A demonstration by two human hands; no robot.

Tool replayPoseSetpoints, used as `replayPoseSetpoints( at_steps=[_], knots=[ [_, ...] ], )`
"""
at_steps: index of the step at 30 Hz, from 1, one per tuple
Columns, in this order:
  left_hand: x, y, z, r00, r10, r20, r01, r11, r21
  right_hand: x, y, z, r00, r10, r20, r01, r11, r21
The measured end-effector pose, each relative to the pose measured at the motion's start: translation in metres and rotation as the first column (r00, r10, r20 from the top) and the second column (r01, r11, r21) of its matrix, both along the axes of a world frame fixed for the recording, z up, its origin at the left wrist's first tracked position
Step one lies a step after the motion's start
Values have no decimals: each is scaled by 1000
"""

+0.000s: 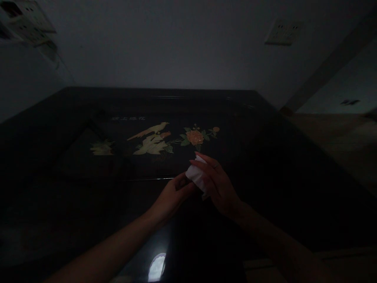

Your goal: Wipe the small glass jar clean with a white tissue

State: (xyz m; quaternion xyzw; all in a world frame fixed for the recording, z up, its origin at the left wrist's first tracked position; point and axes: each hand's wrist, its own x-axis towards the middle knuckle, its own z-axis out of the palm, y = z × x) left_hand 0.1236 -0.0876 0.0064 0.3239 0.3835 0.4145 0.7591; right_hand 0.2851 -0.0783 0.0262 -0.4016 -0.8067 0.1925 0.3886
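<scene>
Nearest, below the hands, a bright reflection [157,267] shines on the black, glossy bench [265,169]. To the lower right of the hands the bench ends, and dim floor [332,261] shows past its near edge.

The two hands are close together, meeting at a crumpled piece of soft white cloth or tissue [196,175]. The right hand [219,184] is clamped on it, fingers bent over its upper side; the left hand [178,188] touches its lower left side with thumb and fingers curled, though how firmly it grips cannot be told. The white piece is bunched, with a loose corner hanging below the right hand's fingers. Whether anything lies inside it is hidden.

Open black surface stretches right of the hands to the slanting right edge, and left into deep shadow. Just beyond the hands lies a dark rectangular panel with a pale, long-tailed bird [160,127], an orange flower with green leaves [194,137] and faint pale writing [129,118].

Farther off, the straight far edge runs along a grey wall [159,55], which bears a white socket plate [282,33] ahead and right of the hands.
</scene>
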Motion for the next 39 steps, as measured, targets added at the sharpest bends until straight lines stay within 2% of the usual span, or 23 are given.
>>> replayPoseSetpoints(
  at_steps=[4,7,10,14,16,19,22,24,26,28,30,32,35,39],
  knots=[
    [0,0,2,998,35,-45,-35,999,-1,-2,-1,0,985,29,172,-58,985,164],
    [0,0,4,998,49,-49,-50,998,-24,-2,-1,-1,977,35,213,-79,975,206],
    [0,1,3,998,52,-43,-54,998,-35,0,0,0,993,35,112,-47,993,107],
    [-1,1,1,999,39,-25,-39,999,-26,2,4,1,982,-16,-191,-18,984,-177],
    [-1,0,-1,998,54,-26,-55,998,-27,1,6,1,930,-87,-357,-51,932,-360],
    [-2,-1,-2,997,70,-11,-70,997,-37,-4,8,-5,802,-237,-548,-178,781,-599],
    [-2,-1,-2,997,72,17,-71,997,-43,-10,8,-14,641,-392,-660,-296,667,-684],
    [-2,0,-2,997,68,28,-67,997,-38,-12,8,-18,591,-429,-683,-318,655,-686],
    [-2,0,-1,998,56,29,-55,998,-33,-12,6,-18,635,-378,-674,-272,707,-652],
    [-2,0,0,999,51,18,-50,998,-29,-9,4,-14,738,-280,-614,-171,802,-572],
    [-1,0,0,999,47,8,-47,998,-28,-5,2,-9,851,-171,-496,-73,898,-435],
    [-1,-1,0,999,51,7,-51,998,-24,-1,0,-5,940,-58,-336,-30,968,-251],
    [0,-1,0,997,59,-45,-60,998,-16,1,-1,0,997,40,-60,-39,999,9],
    [-1,0,-3,986,71,-148,-66,997,36,0,-1,2,986,49,158,-85,970,226]
  ],
)
